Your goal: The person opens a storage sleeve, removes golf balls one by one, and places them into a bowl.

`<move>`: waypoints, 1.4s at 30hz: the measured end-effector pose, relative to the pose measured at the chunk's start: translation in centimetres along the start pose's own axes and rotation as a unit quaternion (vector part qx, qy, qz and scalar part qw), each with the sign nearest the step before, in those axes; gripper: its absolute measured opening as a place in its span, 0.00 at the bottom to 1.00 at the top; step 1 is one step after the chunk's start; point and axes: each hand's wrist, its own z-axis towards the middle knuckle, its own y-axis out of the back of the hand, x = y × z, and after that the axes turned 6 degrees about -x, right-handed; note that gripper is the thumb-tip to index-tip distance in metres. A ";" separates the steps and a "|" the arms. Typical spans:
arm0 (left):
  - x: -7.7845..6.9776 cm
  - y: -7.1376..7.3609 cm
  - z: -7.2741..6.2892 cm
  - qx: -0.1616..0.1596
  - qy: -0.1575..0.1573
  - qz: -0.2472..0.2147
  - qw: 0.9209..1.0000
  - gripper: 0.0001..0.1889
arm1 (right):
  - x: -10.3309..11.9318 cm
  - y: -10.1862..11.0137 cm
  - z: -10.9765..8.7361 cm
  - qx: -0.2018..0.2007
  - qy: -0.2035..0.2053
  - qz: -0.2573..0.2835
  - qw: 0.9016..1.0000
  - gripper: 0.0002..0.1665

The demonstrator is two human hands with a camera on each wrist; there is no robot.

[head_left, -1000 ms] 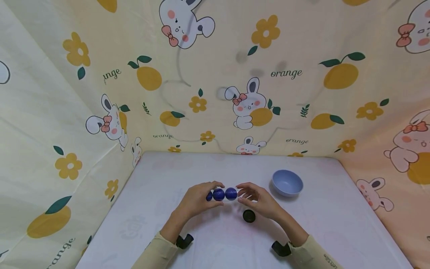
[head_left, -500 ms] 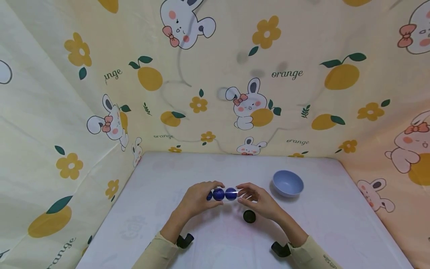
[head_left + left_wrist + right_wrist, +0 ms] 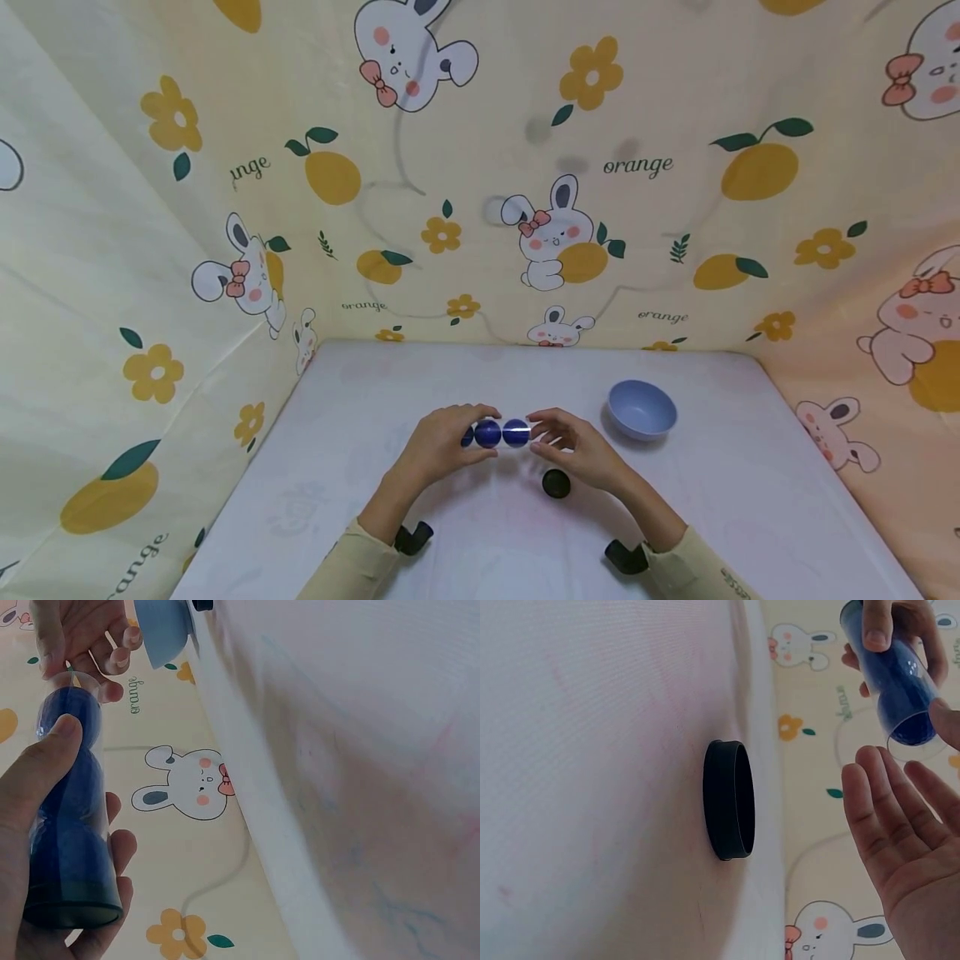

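My left hand point(image 3: 438, 443) holds a clear tube point(image 3: 75, 802) above the table, thumb on one side and fingers curled round the other. Three blue balls point(image 3: 516, 432) sit in a row inside it. A dark cap point(image 3: 73, 913) closes the end by my left palm; the other end is uncovered. My right hand point(image 3: 922, 862) is at that uncovered end, fingers extended and palm facing the tube. Its thumb tip is at the rim; whether it touches cannot be told. A loose dark round lid point(image 3: 557, 483) lies on the table below my right hand.
A light blue bowl point(image 3: 642, 410) stands on the white-covered table point(image 3: 360, 375), right of and beyond my right hand. Patterned cloth point(image 3: 480, 242) with rabbits and oranges rises behind the table and at both sides. Dark wrist mounts point(image 3: 627, 557) hang under both sleeves.
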 end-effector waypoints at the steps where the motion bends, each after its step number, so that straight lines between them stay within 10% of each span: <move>1: 0.0 0.0 0.0 -0.003 -0.003 0.001 1.000 0.30 | 0.0 0.0 0.0 0.000 0.001 -0.001 1.000 0.27; 42: 0.5 -0.7 -0.5 -0.019 -0.017 0.013 1.000 0.29 | -0.5 0.2 -0.5 -0.013 -0.004 -0.004 1.000 0.25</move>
